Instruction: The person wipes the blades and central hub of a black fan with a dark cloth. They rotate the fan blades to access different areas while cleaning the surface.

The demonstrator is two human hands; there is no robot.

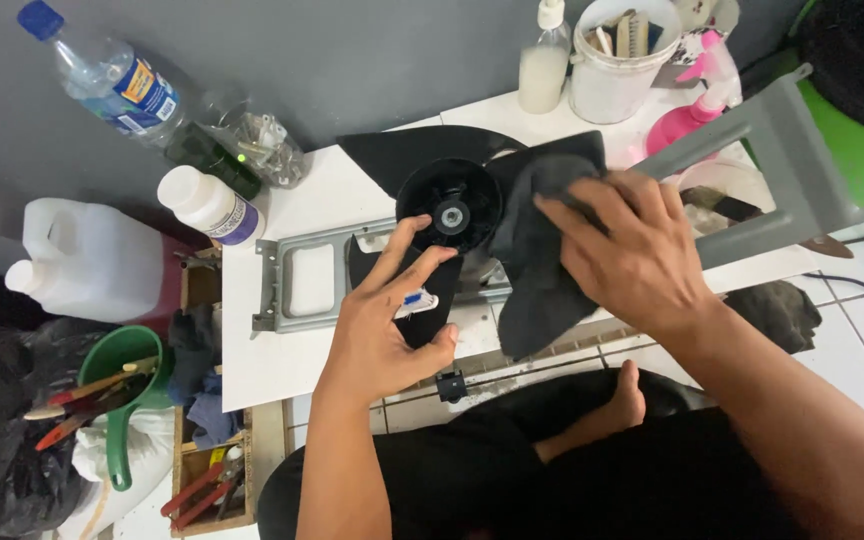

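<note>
Your left hand held the black plastic fan with wide flat blades in the middle of the frame. Your fingers were bent around the lower blade, and your thumb and first finger pointed up at the round hub. Your right hand lay flat with its fingers spread out, and it pressed a soft dark grey cloth onto the blade on the right side.

The fan sat on a grey metal bracket with cut-out holes, and the bracket lay on a small white table.

The fan looked light and hard, like thin plastic. The blades looked smooth, so they could have slipped in your fingers. They also looked thin at the edges, so they might have bent or cracked if you had squeezed hard. The round hub looked like the strongest place to hold. The cloth was floppy and easy to bunch up.

In the upper left of the frame stood a white plastic bottle with a purple label and a clear water bottle with a blue cap. A white tub of brushes sat at the top.
</note>
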